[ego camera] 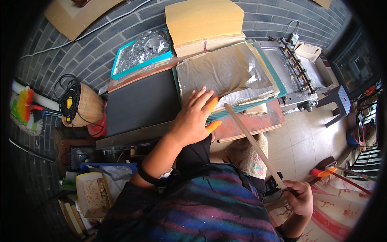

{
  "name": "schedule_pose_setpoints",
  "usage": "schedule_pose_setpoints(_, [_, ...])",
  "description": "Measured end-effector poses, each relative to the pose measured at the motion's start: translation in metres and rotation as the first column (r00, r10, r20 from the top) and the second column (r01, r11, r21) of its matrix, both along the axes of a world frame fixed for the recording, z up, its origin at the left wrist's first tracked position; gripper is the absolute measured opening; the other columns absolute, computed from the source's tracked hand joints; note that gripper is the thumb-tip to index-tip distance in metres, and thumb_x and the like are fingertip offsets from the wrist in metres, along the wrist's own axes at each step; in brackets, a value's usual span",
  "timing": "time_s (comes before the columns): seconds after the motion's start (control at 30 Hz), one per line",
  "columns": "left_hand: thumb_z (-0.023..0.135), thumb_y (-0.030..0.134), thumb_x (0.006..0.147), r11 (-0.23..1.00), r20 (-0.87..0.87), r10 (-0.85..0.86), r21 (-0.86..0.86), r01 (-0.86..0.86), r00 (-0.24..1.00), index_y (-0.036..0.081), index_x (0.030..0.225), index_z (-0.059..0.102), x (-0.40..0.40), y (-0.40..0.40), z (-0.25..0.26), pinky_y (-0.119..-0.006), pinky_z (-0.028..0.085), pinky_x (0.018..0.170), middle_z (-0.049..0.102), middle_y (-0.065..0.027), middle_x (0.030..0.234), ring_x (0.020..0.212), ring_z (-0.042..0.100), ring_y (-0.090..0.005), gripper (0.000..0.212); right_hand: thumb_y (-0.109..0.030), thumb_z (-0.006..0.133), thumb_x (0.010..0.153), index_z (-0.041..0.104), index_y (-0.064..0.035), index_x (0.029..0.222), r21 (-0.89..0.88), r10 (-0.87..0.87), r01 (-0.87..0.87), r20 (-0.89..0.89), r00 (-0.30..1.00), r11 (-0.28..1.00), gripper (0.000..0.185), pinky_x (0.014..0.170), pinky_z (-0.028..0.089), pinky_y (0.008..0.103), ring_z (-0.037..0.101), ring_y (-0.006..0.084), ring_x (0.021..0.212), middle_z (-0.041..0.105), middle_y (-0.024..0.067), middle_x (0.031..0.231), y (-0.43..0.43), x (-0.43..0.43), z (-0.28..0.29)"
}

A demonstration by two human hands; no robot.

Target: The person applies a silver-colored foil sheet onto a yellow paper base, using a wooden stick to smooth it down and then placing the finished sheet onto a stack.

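My left hand rests with spread fingers at the near left edge of a stack of thin sheets, greyish and wrinkled on top with a silvery foil part at the right. Orange finger cots cover its thumb and one finger. Beneath the stack is a green mat. My right hand, low at the right, grips one end of a long flat wooden stick. The stick's far tip is near the stack's front edge; whether it touches is unclear.
Beyond the stack stand a tall pile of yellow paper and a blue tray of crumpled foil. A black board lies left. At the right are a metal clamping device and a plastic stool.
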State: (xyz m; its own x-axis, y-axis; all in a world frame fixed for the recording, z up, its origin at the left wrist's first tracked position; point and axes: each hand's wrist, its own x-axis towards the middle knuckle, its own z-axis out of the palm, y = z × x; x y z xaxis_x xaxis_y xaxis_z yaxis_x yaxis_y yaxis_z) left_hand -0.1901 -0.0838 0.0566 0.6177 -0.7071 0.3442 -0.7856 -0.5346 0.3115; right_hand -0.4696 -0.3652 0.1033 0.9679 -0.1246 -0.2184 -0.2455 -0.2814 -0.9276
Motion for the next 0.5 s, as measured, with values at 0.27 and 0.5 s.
schedule_pose_setpoints(0.27, [0.069, 0.028, 0.079, 1.000, 0.005, -0.003, 0.007, 0.003, 1.000, -0.001, 0.121, 0.053, -0.0012, 0.0004, 0.0024, -0.046, 0.025, 0.110, 0.042, -0.0170, 0.136, 0.131, 0.034, -0.0353, 0.054, 0.009, 0.059, 0.070, 0.062, 0.0075, 0.098, 0.014, -0.040, 0.041, -0.041, 0.998, 0.999, 0.028, 0.048, 0.038, 0.0238, 0.050, 0.0100, 0.050, 0.055, 0.0066, 0.058, 0.0068, 0.0008, 0.0048])
schedule_pose_setpoints(0.5, [0.069, 0.028, 0.079, 1.000, 0.010, 0.007, 0.009, -0.007, 1.000, 0.002, 0.124, 0.053, -0.0024, -0.0007, 0.0015, -0.047, 0.027, 0.109, 0.042, -0.0165, 0.135, 0.131, 0.034, -0.0356, 0.054, 0.004, 0.058, 0.077, 0.059, 0.0101, 0.099, 0.014, 0.004, -0.004, 0.015, 1.000, 1.000, 0.023, 0.045, 0.040, 0.0220, 0.051, 0.0087, 0.047, 0.057, 0.0050, 0.058, 0.0049, -0.0027, 0.0009])
